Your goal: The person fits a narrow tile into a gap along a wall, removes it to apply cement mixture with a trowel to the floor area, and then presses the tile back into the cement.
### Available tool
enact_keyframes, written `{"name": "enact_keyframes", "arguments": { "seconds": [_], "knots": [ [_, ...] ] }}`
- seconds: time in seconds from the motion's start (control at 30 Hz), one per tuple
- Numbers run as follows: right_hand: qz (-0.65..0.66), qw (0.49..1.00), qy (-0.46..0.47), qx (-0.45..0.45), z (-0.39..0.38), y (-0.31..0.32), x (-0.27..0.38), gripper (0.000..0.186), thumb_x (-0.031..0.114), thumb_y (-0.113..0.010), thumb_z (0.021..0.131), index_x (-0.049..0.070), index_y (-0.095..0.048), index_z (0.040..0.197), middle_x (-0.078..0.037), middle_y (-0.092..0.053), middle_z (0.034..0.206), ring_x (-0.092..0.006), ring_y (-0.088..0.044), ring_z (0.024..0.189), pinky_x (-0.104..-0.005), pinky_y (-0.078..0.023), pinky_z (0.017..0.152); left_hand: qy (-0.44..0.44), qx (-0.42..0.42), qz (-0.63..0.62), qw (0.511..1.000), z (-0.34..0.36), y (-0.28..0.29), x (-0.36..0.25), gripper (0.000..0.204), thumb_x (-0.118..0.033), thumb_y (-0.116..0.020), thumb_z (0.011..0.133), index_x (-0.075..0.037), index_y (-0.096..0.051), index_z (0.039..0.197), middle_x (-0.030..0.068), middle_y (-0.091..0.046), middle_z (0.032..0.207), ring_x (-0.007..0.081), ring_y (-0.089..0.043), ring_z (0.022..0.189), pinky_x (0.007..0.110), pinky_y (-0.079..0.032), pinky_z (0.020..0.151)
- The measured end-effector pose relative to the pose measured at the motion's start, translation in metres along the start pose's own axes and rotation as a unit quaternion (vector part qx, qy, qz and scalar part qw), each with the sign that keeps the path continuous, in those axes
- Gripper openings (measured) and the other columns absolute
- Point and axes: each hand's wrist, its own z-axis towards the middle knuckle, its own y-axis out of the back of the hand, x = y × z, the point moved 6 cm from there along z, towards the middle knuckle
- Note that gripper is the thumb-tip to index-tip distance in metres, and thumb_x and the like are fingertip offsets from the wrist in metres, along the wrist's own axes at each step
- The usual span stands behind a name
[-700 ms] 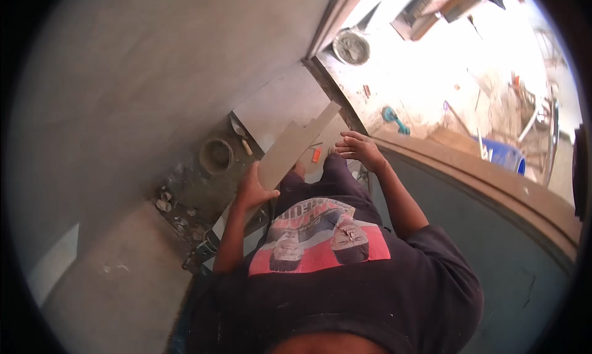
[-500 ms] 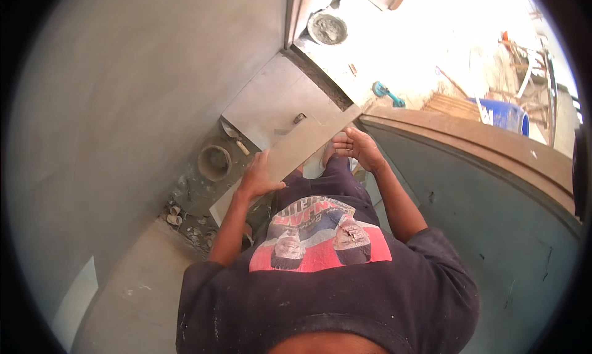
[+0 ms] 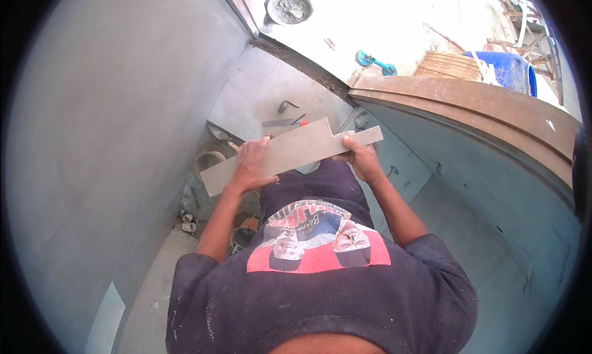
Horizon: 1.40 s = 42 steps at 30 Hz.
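Note:
I hold a long grey cut tile [image 3: 296,149] with a stepped notch at one end, level in front of my chest. My left hand [image 3: 251,166] lies flat over its left part, fingers wrapped across the top face. My right hand [image 3: 361,158] grips the narrow notched end from below. The tile slants up toward the right. Beneath it are my dark trousers and the tiled floor.
A grey tiled wall [image 3: 111,119] stands to my left. A drain pipe opening [image 3: 209,163] and rubble [image 3: 188,221] lie by the wall. A trowel [image 3: 280,122] rests on the floor tile. A wooden door frame [image 3: 468,104], a mortar pan [image 3: 290,7], a suction lifter [image 3: 373,61] and a blue barrel [image 3: 509,70] lie beyond.
The tile has come up off the floor and now sits higher, closer to my chest. My view has tilted, showing more of the doorway and the wall.

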Motion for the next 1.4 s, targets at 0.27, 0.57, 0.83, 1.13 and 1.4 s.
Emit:
{"name": "enact_keyframes", "arguments": {
  "seconds": [0.27, 0.57, 0.83, 1.13, 1.4],
  "knots": [
    [0.049, 0.998, 0.035, -0.023, 0.041, 0.073, 0.001, 0.030, 0.017, -0.060, 0.100, -0.005, -0.059, 0.120, -0.015, -0.067, 0.113, -0.0254, -0.069, 0.098, -0.0379, -0.064, 0.075, 0.324, -0.283, -0.023, 0.903, 0.022, -0.051, 0.195, 0.099, -0.060, -0.070, 0.085, 0.004, -0.031, 0.150, 0.0297, -0.033, 0.151, 0.0438, -0.030, 0.142, 0.055, -0.027, 0.115],
    [0.101, 0.993, 0.053, -0.041, 0.194, 0.139, -0.081, 0.030, 0.018, -0.059, 0.101, -0.005, -0.059, 0.120, -0.016, -0.066, 0.115, -0.0255, -0.069, 0.100, -0.0388, -0.061, 0.082, 0.417, -0.164, -0.336, 0.828, 0.167, -0.167, 0.375, 0.078, -0.055, -0.060, 0.094, 0.007, -0.050, 0.139, 0.0225, -0.059, 0.130, 0.0310, -0.055, 0.124, 0.041, -0.040, 0.108],
    [0.092, 0.993, 0.077, -0.006, 0.323, 0.213, -0.138, 0.035, 0.019, -0.060, 0.101, -0.004, -0.058, 0.127, -0.014, -0.066, 0.119, -0.0224, -0.066, 0.107, -0.0370, -0.058, 0.091, 0.287, -0.193, -0.403, 0.847, 0.328, -0.240, 0.460, 0.044, -0.039, -0.059, 0.099, 0.001, -0.062, 0.116, 0.0077, -0.062, 0.115, 0.0180, -0.057, 0.109, 0.035, -0.042, 0.099],
    [0.103, 0.986, 0.127, -0.043, 0.435, 0.316, -0.242, 0.030, 0.018, -0.065, 0.098, -0.002, -0.063, 0.121, -0.012, -0.068, 0.117, -0.0211, -0.066, 0.108, -0.0359, -0.057, 0.090, 0.138, -0.174, -0.333, 0.916, 0.466, -0.252, 0.485, 0.032, -0.025, -0.063, 0.090, -0.001, -0.062, 0.111, 0.0054, -0.061, 0.104, 0.0160, -0.056, 0.100, 0.032, -0.043, 0.093],
    [0.291, 0.949, 0.116, -0.034, 0.508, 0.373, -0.320, 0.027, 0.012, -0.065, 0.097, -0.003, -0.060, 0.119, -0.015, -0.067, 0.115, -0.0254, -0.067, 0.104, -0.0325, -0.058, 0.083, 0.125, -0.154, -0.261, 0.945, 0.555, -0.274, 0.475, 0.039, -0.019, -0.064, 0.087, 0.002, -0.062, 0.120, 0.0088, -0.066, 0.106, 0.0164, -0.062, 0.094, 0.031, -0.049, 0.084]
  ]
}}
